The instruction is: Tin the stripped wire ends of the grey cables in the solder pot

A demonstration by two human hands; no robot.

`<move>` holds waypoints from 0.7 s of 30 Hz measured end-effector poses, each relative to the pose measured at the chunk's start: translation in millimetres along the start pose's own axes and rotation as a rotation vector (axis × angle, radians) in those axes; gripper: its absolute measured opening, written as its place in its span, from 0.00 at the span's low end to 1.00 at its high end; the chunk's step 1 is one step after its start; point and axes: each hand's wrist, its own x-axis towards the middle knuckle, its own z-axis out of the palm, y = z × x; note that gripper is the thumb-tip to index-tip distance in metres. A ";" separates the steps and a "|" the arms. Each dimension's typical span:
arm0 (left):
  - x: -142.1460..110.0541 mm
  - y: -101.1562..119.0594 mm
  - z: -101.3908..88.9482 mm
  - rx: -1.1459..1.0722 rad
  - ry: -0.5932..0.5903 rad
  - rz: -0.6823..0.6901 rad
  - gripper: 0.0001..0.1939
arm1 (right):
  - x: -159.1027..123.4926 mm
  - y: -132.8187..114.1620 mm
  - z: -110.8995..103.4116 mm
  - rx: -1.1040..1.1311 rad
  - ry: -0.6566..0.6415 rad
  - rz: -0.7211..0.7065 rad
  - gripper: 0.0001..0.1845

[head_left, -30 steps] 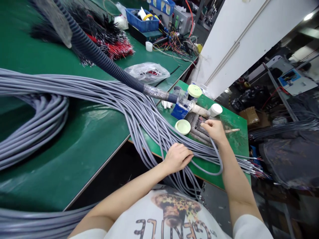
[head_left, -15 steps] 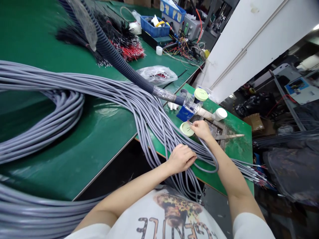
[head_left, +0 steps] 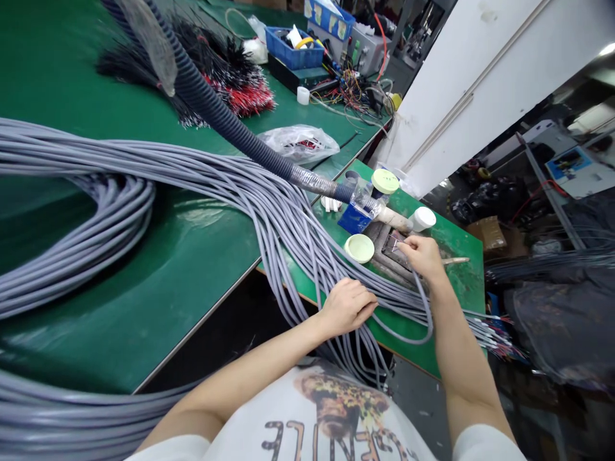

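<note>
My right hand point(head_left: 423, 256) pinches the end of a grey cable point(head_left: 429, 314), with thin bare wire tips sticking out of it. These tips are over a dark square pot point(head_left: 398, 246) set in a grimy frame. From there the cable loops down and back towards my left hand point(head_left: 350, 306). That hand is closed at the loop's other end, on top of the grey cable bundle point(head_left: 288, 221); its fingertips are partly hidden. Left of the pot sits a shallow pale-green dish point(head_left: 359, 248). A grey duct hose point(head_left: 230, 121) ends in a pale nozzle point(head_left: 394, 219) just behind the pot.
A white cup point(head_left: 423, 219) and a pale-green-lidded jar point(head_left: 385, 181) stand behind the nozzle. Stripped cable ends point(head_left: 497, 336) hang over the right edge. Further back lie a plastic bag point(head_left: 300, 144), black and red wire bundles point(head_left: 250, 93) and a blue bin point(head_left: 294, 50).
My right hand has moved right with the cable end, from over the pale-green dish to over the dark pot. The cable loop shifted with it. My left hand has stayed in place.
</note>
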 end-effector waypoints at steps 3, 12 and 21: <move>-0.5 0.0 0.0 -0.009 0.002 -0.003 0.06 | -4.4 42.1 -4.9 -0.011 0.055 0.117 0.17; -1.2 0.4 1.9 -0.016 0.019 0.003 0.05 | 7.8 105.1 20.5 -0.059 0.103 0.294 0.16; -0.9 0.8 1.5 -0.023 0.013 -0.005 0.05 | 15.2 98.9 29.1 -0.048 0.074 0.349 0.14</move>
